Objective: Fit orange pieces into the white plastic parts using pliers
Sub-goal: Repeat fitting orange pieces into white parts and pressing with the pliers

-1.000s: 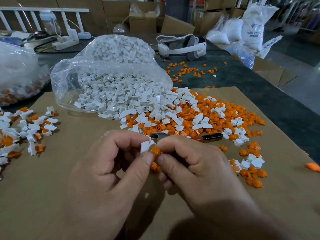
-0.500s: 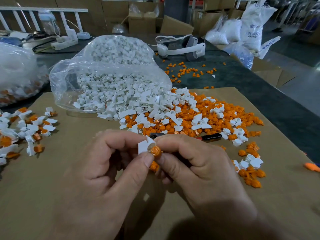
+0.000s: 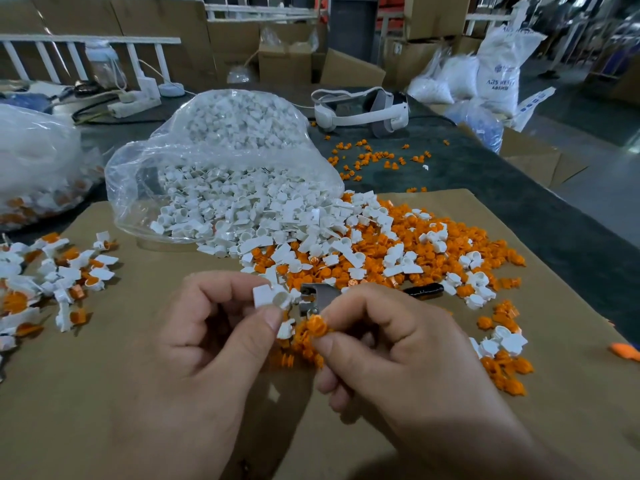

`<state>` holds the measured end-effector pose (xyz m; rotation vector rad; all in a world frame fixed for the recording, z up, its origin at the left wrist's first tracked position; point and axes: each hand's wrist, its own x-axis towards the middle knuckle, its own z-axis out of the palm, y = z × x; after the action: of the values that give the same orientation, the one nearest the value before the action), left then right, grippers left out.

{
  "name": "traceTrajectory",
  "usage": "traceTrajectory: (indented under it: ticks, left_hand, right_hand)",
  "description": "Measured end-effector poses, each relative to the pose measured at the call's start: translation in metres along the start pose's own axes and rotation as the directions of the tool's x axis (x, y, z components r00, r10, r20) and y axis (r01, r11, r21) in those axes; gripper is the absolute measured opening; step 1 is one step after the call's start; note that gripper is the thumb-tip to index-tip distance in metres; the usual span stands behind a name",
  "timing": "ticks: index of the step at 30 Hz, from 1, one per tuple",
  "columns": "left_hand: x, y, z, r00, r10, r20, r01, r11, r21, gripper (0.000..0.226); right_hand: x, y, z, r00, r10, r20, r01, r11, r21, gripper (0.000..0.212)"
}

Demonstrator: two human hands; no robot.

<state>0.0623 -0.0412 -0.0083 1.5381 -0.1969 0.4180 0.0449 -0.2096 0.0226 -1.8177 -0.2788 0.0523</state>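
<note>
My left hand (image 3: 204,344) pinches a white plastic part (image 3: 272,296) between thumb and fingers. My right hand (image 3: 398,348) pinches an orange piece (image 3: 316,325) between thumb and forefinger, just below and right of the white part, with a small gap between them. The pliers (image 3: 320,296) lie on the cardboard behind my hands, their black handle (image 3: 423,291) pointing right. A mixed pile of orange pieces (image 3: 408,244) and white parts lies beyond.
An open clear bag of white parts (image 3: 221,174) lies at the back of the cardboard sheet (image 3: 104,393). Assembled white-and-orange parts (image 3: 52,282) are spread at the left. A second bag (image 3: 31,161) sits far left, a white headset (image 3: 360,109) behind.
The orange piece and the white part, pressed together before, are now apart: my right hand has drawn the orange piece down and right. The pliers' jaws show between my hands.
</note>
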Motion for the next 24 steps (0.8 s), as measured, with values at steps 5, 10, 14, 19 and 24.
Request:
traceTrajectory:
  ticks: [5,10,14,19,24]
  left_hand:
    - [0.009,-0.007,-0.002,0.996,-0.05,-0.069,0.049,0.999,-0.02,0.016]
    - [0.014,-0.014,-0.007,0.991,-0.096,-0.095,0.093,0.995,-0.033,0.016]
    - [0.015,-0.015,-0.011,0.992,-0.115,-0.06,0.117,0.992,0.04,0.023]
    - [0.007,-0.019,-0.011,0.987,-0.16,0.008,0.158,0.978,0.133,0.018]
    - [0.009,-0.02,-0.012,0.976,-0.213,-0.042,0.216,0.974,0.066,0.044]
  right_hand:
    - [0.009,-0.006,-0.012,0.905,0.311,0.291,-0.32,0.947,-0.018,0.011]
    - [0.012,-0.004,-0.023,0.827,0.441,0.348,-0.367,0.894,-0.259,0.005]
    - [0.037,-0.012,-0.041,0.906,0.391,0.161,-0.405,0.912,0.068,0.007]
    - [0.087,-0.023,-0.063,0.938,0.117,-0.326,0.012,0.93,0.368,0.053]
    - [0.039,-0.007,-0.038,0.974,-0.003,-0.228,-0.082,0.928,-0.362,0.039]
